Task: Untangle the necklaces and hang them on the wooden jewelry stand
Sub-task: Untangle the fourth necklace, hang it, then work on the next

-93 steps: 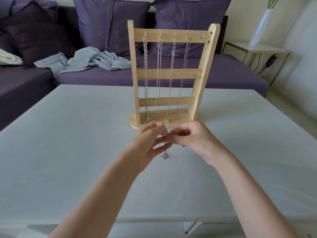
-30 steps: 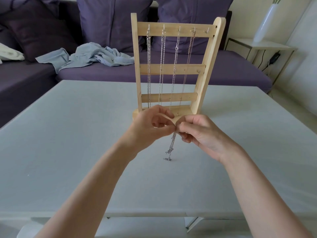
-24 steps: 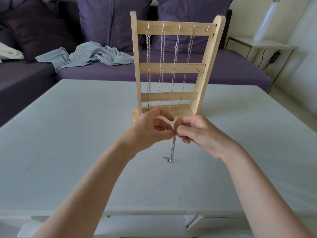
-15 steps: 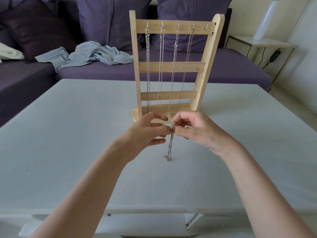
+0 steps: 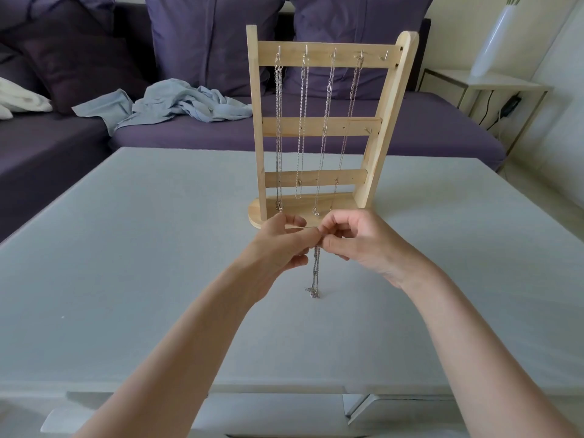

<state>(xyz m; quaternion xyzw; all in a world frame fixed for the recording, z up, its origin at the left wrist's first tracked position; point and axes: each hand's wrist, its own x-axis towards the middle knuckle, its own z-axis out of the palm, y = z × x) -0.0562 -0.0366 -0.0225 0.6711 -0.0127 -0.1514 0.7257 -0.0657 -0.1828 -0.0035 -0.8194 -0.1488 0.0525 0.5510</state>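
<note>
Over the last few seconds you have lifted both hands a little toward the middle of the frame, and more of the necklace (image 5: 316, 270) now hangs free below them: where only a short bit with its pendant showed under your hands, a doubled length now drops straight down, its tip just meeting the bench (image 5: 126, 248). That suggests the knot is loosening and the chain is nearly ready to hang, though the part inside your pinch is hidden, so I cannot tell if it is fully clear.

Starting at the left of centre, your left hand (image 5: 278, 245) has its thumb and forefinger pressed together on the top of the chain, the other fingers curled loosely beneath. Just right of it, touching at the tips, your right hand (image 5: 357, 241) pinches the same spot, thumb against forefinger, remaining fingers folded in. Neither hand is spread; both are closed on the chain's upper end, probably at the clasp or the last snag.

Above your hands, in the upper middle of the frame, the wooden stand (image 5: 376, 153) is upright on the bench with four chains (image 5: 301, 121) already hung from the top rail. One hook (image 5: 386, 55) at the rail's right end looks bare, the likely place for this necklace.
</note>
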